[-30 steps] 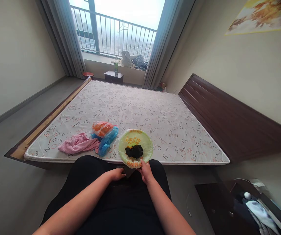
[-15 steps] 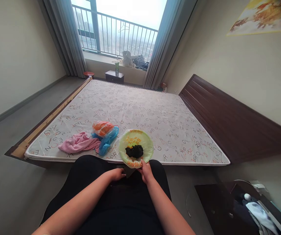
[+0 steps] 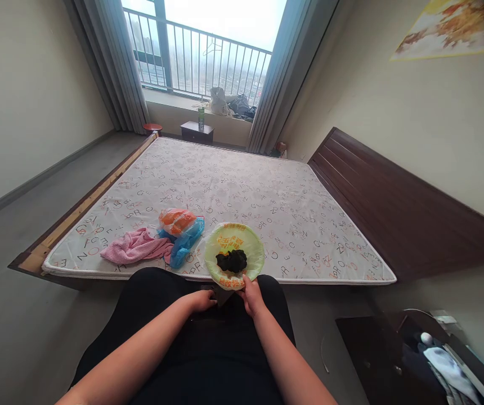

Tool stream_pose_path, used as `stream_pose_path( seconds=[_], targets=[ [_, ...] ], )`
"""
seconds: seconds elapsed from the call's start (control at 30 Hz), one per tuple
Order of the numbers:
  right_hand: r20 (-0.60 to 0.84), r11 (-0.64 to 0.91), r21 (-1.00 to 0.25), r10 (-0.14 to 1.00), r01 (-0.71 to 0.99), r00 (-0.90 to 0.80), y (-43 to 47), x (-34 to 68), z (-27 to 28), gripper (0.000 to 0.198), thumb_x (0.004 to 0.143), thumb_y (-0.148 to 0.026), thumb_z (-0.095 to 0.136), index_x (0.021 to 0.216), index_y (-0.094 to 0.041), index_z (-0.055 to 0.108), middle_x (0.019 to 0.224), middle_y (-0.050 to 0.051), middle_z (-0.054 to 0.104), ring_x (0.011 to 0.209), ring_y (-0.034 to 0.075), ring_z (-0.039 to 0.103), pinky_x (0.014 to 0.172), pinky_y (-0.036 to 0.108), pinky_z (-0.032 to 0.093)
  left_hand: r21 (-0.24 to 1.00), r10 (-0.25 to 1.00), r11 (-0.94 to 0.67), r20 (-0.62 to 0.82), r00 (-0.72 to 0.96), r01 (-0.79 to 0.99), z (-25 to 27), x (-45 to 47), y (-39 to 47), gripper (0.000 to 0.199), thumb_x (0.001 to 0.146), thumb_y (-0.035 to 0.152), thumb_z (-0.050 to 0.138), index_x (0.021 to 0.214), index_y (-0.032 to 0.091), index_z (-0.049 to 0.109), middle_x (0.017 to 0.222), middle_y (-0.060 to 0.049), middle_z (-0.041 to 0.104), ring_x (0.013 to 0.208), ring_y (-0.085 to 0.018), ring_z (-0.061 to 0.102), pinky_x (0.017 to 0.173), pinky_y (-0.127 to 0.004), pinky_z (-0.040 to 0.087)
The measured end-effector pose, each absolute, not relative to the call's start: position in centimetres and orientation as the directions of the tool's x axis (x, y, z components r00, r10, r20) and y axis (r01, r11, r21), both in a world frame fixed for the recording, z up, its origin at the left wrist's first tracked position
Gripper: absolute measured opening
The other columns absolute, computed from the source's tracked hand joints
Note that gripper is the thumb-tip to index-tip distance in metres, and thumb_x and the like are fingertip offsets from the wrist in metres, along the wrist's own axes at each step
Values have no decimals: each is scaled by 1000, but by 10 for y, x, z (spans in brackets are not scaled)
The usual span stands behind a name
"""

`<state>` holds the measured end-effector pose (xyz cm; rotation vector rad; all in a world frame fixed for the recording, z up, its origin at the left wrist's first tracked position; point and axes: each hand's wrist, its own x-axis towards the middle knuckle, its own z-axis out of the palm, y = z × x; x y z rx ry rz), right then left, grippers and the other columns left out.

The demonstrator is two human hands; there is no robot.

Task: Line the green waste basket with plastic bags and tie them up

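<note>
My right hand [image 3: 250, 295] is closed on the near rim of a round bin [image 3: 255, 247], its thumb over the edge. A pale green plastic bag with orange and yellow print lines the bin and folds over its rim. At the bottom lies a crumpled black thing [image 3: 231, 261], its kind unclear. My left hand [image 3: 203, 300] is lower, between my legs, with curled fingers by something dark that I cannot make out. On the mattress left of the bin are a pink towel [image 3: 136, 246], an orange-and-white plastic bag [image 3: 177, 220] and a blue plastic bag [image 3: 187, 242].
The letter-printed mattress [image 3: 233, 185] lies ahead in a bed frame with a dark headboard [image 3: 402, 208]. At lower right stands a dark cabinet [image 3: 364, 349] with cloth on it. A small nightstand [image 3: 197, 133] with a green bottle [image 3: 201, 119] is near the window.
</note>
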<state>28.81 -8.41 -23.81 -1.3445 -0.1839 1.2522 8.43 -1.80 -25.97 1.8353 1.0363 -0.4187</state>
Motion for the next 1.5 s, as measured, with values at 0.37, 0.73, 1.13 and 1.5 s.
stream_pose_path(
  seconds=[0.37, 0.73, 1.13, 1.5],
  targets=[
    [-528, -263, -793, 747, -549, 404, -85, 288, -238, 46, 83, -33, 69, 125, -24, 55, 112, 6, 76, 96, 25, 75, 71, 37, 64, 551, 482, -201, -664, 571, 810, -267, 85, -17, 40, 91, 43, 58, 121, 19, 69, 127, -16, 72, 120, -37, 66, 100, -45, 49],
    [-508, -247, -797, 768, -551, 391, -86, 288, -236, 46, 84, -32, 69, 126, -24, 54, 111, 6, 76, 98, 26, 75, 73, 38, 64, 544, 482, -213, -664, 572, 812, -261, 86, -18, 41, 92, 42, 56, 123, 18, 68, 130, -18, 71, 121, -39, 65, 100, -47, 50],
    [-529, -263, -792, 747, -551, 402, -85, 288, -239, 47, 85, -32, 69, 128, -24, 54, 114, 7, 76, 99, 26, 75, 73, 39, 64, 549, 483, -199, -666, 569, 812, -260, 86, -18, 40, 91, 42, 58, 121, 18, 69, 128, -17, 71, 122, -39, 65, 101, -46, 49],
    [-515, -249, -793, 761, -556, 394, -85, 288, -239, 50, 83, -34, 71, 129, -24, 55, 113, 7, 76, 98, 26, 75, 74, 40, 64, 550, 490, -187, -666, 563, 814, -258, 87, -19, 37, 90, 41, 59, 117, 19, 69, 128, -17, 71, 123, -39, 64, 102, -46, 49]
  ],
)
